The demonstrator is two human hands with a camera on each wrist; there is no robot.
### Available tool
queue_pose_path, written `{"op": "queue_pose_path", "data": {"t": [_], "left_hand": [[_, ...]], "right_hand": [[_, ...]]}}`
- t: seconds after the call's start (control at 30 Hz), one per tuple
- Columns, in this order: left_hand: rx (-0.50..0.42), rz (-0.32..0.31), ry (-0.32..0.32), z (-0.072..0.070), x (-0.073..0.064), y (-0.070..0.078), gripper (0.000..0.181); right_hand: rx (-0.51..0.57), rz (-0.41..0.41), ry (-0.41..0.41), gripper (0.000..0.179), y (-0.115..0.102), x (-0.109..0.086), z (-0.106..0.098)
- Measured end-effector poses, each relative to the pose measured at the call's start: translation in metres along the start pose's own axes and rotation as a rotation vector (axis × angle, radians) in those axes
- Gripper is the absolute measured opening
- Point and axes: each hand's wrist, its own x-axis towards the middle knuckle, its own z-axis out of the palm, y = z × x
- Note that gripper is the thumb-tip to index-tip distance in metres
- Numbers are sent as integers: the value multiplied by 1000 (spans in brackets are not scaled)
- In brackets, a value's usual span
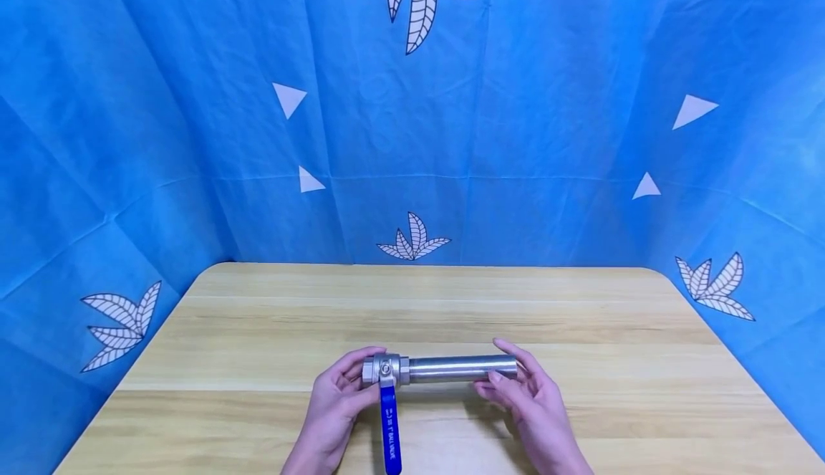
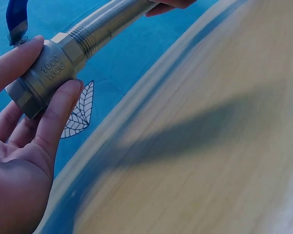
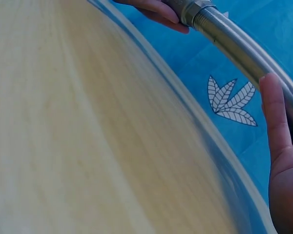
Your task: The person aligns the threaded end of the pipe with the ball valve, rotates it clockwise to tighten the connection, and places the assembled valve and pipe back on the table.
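Above the wood-grain table (image 1: 258, 324), the left hand (image 1: 335, 400) grips the ball valve (image 1: 385, 369), the right hand (image 1: 535, 400) the metal pipe (image 1: 451, 368); holding both coaxial should spare the exposed threads (image 2: 83, 41).

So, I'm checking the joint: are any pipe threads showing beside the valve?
Yes, the left wrist view shows threads between the valve and smooth pipe.
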Motion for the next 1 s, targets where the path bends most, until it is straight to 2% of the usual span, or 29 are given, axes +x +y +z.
{"op": "queue_pose_path", "data": {"t": [0.07, 0.2, 0.33, 0.43, 0.57, 0.67, 0.77, 0.93, 1.0], "left_hand": [[-2, 3, -3, 0, 0, 0, 65], [-2, -3, -9, -1, 0, 1, 65], [-4, 0, -23, -2, 0, 1, 65], [-3, 3, -27, -2, 0, 1, 66], [11, -12, -23, -2, 0, 2, 65], [16, -24, -19, -2, 1, 1, 65], [14, -26, -17, -3, 1, 1, 65], [10, -28, -10, -3, 1, 1, 65], [5, -35, -10, -3, 1, 2, 64]], "right_hand": [[28, -24, -44, 54, 0, 0, -2], [23, -52, -40, 46, 0, -1, -3], [-66, -11, 39, 33, 0, 0, 0], [-166, 62, 122, 22, 0, 1, 4], [-265, 127, 201, 24, 1, 1, 8], [-286, 133, 213, 27, 1, 0, 9], [-266, 118, 166, 27, 0, -1, 7], [-193, 56, 7, 31, -2, -4, 2], [-173, 39, -31, 33, -2, -4, 1]]}}
